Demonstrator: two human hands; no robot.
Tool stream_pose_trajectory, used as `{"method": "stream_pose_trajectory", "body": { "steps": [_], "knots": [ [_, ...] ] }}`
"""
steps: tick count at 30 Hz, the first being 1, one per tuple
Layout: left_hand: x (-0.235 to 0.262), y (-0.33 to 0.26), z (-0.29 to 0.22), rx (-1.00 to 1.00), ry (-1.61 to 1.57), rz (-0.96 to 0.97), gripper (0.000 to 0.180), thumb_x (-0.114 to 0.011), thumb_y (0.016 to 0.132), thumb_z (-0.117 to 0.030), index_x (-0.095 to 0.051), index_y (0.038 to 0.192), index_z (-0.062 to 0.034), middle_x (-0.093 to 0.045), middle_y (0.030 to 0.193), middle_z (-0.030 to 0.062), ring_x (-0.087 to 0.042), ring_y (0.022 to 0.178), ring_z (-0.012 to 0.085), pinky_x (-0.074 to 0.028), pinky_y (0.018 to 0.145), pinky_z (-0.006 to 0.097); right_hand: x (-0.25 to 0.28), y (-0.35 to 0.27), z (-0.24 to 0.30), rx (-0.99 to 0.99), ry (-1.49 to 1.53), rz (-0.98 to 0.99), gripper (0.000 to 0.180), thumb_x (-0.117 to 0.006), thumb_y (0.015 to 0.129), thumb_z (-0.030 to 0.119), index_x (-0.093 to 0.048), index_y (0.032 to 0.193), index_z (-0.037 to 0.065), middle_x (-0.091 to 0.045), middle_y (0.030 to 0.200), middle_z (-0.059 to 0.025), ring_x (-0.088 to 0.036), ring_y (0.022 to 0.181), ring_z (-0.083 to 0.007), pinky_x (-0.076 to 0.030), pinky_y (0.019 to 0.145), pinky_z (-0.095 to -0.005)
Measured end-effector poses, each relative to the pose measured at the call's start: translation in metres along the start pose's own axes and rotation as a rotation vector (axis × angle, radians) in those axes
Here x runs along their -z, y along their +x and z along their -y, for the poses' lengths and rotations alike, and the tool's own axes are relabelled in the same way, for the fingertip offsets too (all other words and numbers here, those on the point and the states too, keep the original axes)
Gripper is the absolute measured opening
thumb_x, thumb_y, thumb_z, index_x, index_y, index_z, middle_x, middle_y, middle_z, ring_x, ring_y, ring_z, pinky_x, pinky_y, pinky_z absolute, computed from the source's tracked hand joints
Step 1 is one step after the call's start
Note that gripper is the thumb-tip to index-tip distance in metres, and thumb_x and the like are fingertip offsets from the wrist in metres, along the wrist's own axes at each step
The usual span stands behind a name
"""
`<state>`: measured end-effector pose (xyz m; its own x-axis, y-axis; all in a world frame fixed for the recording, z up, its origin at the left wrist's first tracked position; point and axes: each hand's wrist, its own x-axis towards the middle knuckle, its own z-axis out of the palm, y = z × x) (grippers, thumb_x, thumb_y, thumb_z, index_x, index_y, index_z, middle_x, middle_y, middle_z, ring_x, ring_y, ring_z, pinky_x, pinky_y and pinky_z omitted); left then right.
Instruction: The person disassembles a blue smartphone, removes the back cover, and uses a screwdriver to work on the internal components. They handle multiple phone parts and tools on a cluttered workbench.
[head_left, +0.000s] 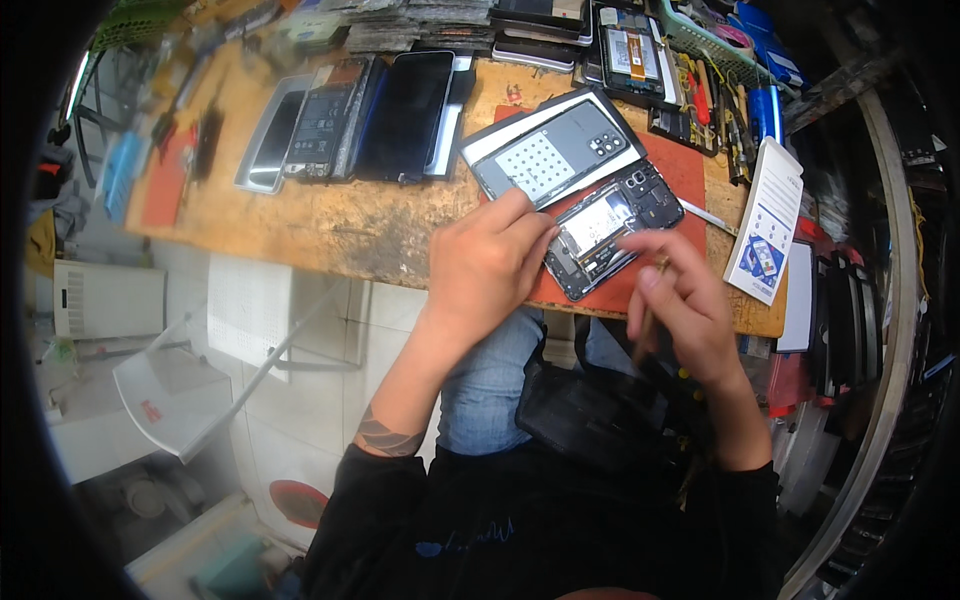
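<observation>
An opened phone [612, 228] with its back cover off lies on a red mat [684, 170] at the near edge of a wooden bench. My left hand [487, 262] rests on the phone's lower left end, fingers pressing its edge. My right hand [682, 308] hovers just right of the phone, fingers pinched on a thin tool [648, 318] with a brownish handle. A grey back cover [556, 148] with camera holes lies on the mat just beyond the phone.
Several phones and screens [360, 120] lie in a row on the bench's left part. A tray with tools and parts [700, 70] stands at the back right. A white leaflet [768, 222] hangs over the right edge. A black pouch [600, 410] sits on my lap.
</observation>
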<state>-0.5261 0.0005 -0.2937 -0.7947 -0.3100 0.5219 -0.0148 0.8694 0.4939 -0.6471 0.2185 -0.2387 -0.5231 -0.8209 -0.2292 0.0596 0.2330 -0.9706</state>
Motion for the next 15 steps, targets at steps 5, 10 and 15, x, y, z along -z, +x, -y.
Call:
{"method": "stream_pose_trajectory", "body": {
  "steps": [5, 10, 15],
  "knots": [
    [-0.001, -0.002, 0.003, -0.046, 0.054, -0.047, 0.011, -0.086, 0.090, -0.006, -0.079, 0.099, -0.0075, -0.066, 0.087, 0.0059, -0.070, 0.069, 0.0242, -0.053, 0.060, 0.035, -0.008, -0.013, -0.011, -0.245, 0.097, 0.230, 0.046, -0.056, 0.114, 0.016, -0.050, 0.159, 0.004, -0.061, 0.069, 0.0022, -0.056, 0.061, -0.0047, -0.042, 0.057, -0.0246],
    [0.005, 0.004, 0.019, 0.060, 0.067, -0.200, 0.019, -0.082, 0.092, 0.001, -0.081, 0.110, -0.0061, -0.064, 0.089, 0.0073, -0.067, 0.070, 0.0191, -0.053, 0.062, 0.034, -0.009, -0.015, -0.006, -0.249, 0.039, 0.197, 0.052, -0.058, 0.112, 0.015, -0.048, 0.161, 0.002, -0.057, 0.064, 0.0026, -0.054, 0.055, -0.0054, -0.040, 0.052, -0.0259],
    [0.012, 0.000, 0.009, 0.102, 0.216, -0.170, 0.036, -0.084, 0.090, -0.001, -0.082, 0.125, -0.0107, -0.065, 0.090, 0.0062, -0.067, 0.071, 0.0215, -0.054, 0.065, 0.035, -0.010, -0.010, 0.007, -0.316, -0.047, 0.168, 0.048, -0.058, 0.112, 0.016, -0.054, 0.156, 0.000, -0.057, 0.061, 0.0016, -0.053, 0.052, -0.0059, -0.040, 0.050, -0.0273]
  ]
}}
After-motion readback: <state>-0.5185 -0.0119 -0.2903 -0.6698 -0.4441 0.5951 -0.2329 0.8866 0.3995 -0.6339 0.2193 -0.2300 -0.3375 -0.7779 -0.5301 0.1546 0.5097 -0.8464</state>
